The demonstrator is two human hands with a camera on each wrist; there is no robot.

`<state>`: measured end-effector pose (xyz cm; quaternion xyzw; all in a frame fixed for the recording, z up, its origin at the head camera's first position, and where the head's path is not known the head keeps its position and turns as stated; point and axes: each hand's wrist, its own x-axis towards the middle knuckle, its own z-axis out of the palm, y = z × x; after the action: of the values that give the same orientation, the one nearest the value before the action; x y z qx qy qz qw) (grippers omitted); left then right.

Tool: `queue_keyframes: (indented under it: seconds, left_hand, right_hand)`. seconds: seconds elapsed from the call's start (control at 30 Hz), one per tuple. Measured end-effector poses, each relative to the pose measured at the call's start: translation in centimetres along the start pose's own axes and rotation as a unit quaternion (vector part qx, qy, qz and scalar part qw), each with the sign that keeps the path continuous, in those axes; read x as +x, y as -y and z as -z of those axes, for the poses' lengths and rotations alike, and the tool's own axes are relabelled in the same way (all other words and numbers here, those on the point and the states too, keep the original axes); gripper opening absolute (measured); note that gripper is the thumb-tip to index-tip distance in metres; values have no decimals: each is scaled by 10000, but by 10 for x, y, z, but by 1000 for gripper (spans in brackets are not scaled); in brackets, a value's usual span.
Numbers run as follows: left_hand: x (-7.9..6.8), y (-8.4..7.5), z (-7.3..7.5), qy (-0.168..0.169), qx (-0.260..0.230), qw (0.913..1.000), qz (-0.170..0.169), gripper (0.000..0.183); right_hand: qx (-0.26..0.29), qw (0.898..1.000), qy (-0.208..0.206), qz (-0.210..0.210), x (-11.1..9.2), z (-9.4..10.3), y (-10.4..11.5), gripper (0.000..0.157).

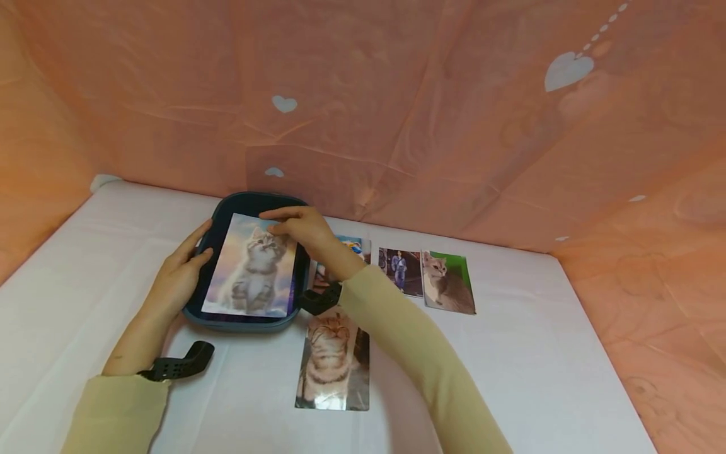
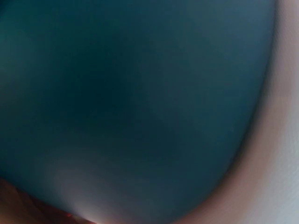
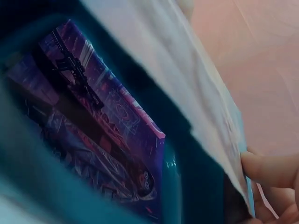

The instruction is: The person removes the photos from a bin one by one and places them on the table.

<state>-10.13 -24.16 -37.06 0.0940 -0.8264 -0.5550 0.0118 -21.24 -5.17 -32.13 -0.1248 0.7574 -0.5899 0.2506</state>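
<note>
Nearest, two pale yellow sleeves [image 1: 113, 413] reach over the white table [image 1: 539, 378], each wrist wearing a black band [image 1: 181, 364]. A glossy tabby cat picture [image 1: 330, 362] lies between the arms. Beyond it on the left, the left hand [image 1: 177, 277] grips the side of a dark blue-green tray [image 1: 238, 325], thumb at the rim. The kitten picture [image 1: 249, 271] is over the tray, and the right hand [image 1: 306, 230] pinches its upper right corner between thumb and fingers. Beneath it, inside the tray, the right wrist view shows a purple picture [image 3: 112, 107]. Right of the tray, another picture [image 1: 353, 243] is partly hidden by the right forearm; next come a picture of a person in blue [image 1: 399, 271] and a grey-brown cat picture [image 1: 449, 284]. Farthest back hangs a peach cloth [image 1: 397, 82] with white hearts [image 1: 568, 70].
</note>
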Motion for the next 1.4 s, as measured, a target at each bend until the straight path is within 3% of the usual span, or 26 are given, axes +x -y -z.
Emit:
queue_keyframes:
  seconds: [0.3, 0.6, 1.2, 1.4]
  left_hand:
    - [1, -1, 3, -5, -200, 9998, 53, 54]
    - [0, 0, 4, -15, -185, 9998, 3, 55]
    - [0, 3, 9, 36, -232, 9997, -2, 55]
    - [0, 4, 9, 83, -267, 9996, 21, 55]
  right_hand:
    - [59, 9998, -39, -202, -8, 15, -4, 25]
    - [-22, 9998, -185, -81, -23, 30, -14, 24]
    - [-197, 9994, -284, 75, -68, 74, -44, 29]
    - [-215, 9990, -380, -105, -81, 89, -53, 30]
